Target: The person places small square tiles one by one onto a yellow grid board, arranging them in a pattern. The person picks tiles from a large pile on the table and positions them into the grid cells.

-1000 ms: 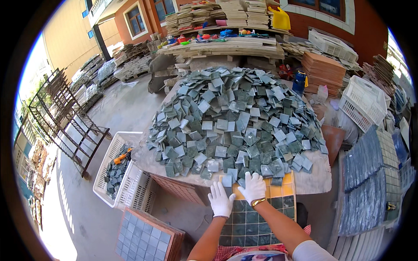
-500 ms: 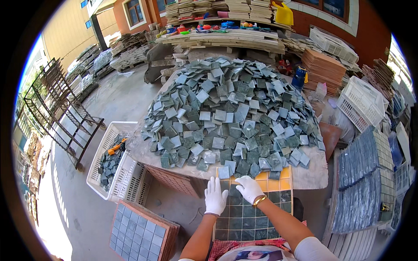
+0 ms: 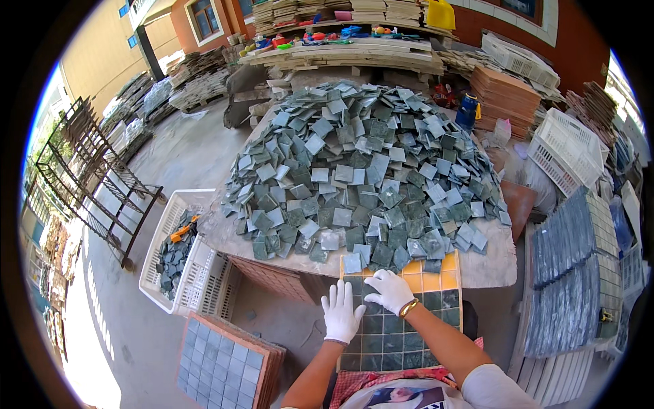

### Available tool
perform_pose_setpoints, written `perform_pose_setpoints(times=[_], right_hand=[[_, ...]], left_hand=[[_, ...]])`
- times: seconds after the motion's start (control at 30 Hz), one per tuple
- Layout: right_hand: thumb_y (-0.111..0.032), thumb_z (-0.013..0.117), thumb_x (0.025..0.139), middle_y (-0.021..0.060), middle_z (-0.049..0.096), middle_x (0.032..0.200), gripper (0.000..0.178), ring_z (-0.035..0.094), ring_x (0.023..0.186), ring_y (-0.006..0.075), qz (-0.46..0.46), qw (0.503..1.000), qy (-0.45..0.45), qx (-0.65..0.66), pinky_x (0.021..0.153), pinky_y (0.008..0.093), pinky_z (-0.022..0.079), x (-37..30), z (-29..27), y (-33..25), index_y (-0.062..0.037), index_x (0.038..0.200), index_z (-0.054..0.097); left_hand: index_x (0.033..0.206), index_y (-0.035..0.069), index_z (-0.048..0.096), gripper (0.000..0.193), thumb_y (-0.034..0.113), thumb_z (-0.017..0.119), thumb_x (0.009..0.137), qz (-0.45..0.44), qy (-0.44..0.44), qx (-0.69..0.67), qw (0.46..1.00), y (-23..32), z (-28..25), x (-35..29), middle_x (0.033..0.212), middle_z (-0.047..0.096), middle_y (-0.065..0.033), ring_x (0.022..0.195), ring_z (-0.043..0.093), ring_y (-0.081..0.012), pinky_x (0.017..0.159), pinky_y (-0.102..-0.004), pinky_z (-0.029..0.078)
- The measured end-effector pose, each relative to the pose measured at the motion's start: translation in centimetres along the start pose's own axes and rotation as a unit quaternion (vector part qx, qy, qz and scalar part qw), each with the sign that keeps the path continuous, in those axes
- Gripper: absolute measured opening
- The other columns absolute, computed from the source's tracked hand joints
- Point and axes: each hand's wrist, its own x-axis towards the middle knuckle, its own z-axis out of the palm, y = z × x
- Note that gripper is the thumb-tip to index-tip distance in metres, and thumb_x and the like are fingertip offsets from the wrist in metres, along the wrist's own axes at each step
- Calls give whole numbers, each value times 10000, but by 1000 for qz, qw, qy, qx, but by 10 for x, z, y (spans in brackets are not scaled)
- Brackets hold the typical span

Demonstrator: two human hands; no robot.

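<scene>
In front of me lies an orange gridded board [image 3: 447, 279], most of its squares filled with dark green stone tiles [image 3: 392, 343]. Bare orange squares show along its far rows. My left hand [image 3: 342, 313], in a white glove, rests flat at the board's left edge with its fingers stretched out. My right hand [image 3: 390, 292], also gloved, is over the far rows of set tiles. Its fingers are spread and slightly bent toward the left, with no tile visible between them. A pale loose tile [image 3: 352, 263] sits at the board's far left corner.
A large heap of loose square tiles [image 3: 354, 177] covers the worktable [image 3: 496, 235] beyond the board. On the left stand a white crate of tiles [image 3: 178, 262] and a stack of tiled boards [image 3: 221, 361]. Wrapped tile sheets [image 3: 569, 273] are piled on the right.
My left hand has slid slightly nearer to me along the board's edge. The right hand has shifted a little, its fingers opening. The whole view has moved slightly.
</scene>
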Motion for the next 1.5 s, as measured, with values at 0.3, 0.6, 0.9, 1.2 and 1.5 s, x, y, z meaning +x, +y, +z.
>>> perform_pose_setpoints(times=[0.3,0.6,0.9,1.2,1.5], right_hand=[[-429,696,795,124,586,1064,491,606,950,313,151,986,39,-59,775,424,511,-7,-39,8,-90,1132,583],[-405,764,734,152,572,986,507,646,848,318,205,970,5,-131,682,416,544,8,-28,-4,-65,1022,523],[-359,800,655,151,574,1001,594,654,871,317,231,957,-24,-174,725,437,535,0,-35,-1,-37,1054,498],[-170,616,834,159,675,975,243,647,917,344,140,971,26,193,795,396,512,-21,-51,37,-52,1047,614],[-184,670,796,173,592,1053,301,588,982,352,187,972,47,133,862,418,480,-30,-33,36,-60,1069,641]], left_hand=[[1183,72,591,582,290,786,680,55,65,-81,993,-6,-2,39,1318,498,-146,1227,457,-337,1008,-446,370],[1210,107,604,598,326,782,683,58,84,-35,994,13,-13,28,1291,499,-144,1217,418,-367,1034,-480,331],[1129,118,625,538,306,802,657,73,68,-32,994,17,-11,42,1206,512,-105,1208,413,-345,1021,-475,333],[1233,69,564,626,278,790,688,63,74,-71,993,16,-18,50,1241,520,-136,1220,433,-353,1015,-451,370],[1373,-2,432,718,383,663,812,105,-25,14,994,41,-5,7,1440,417,-185,1335,374,-350,1107,-534,217]])
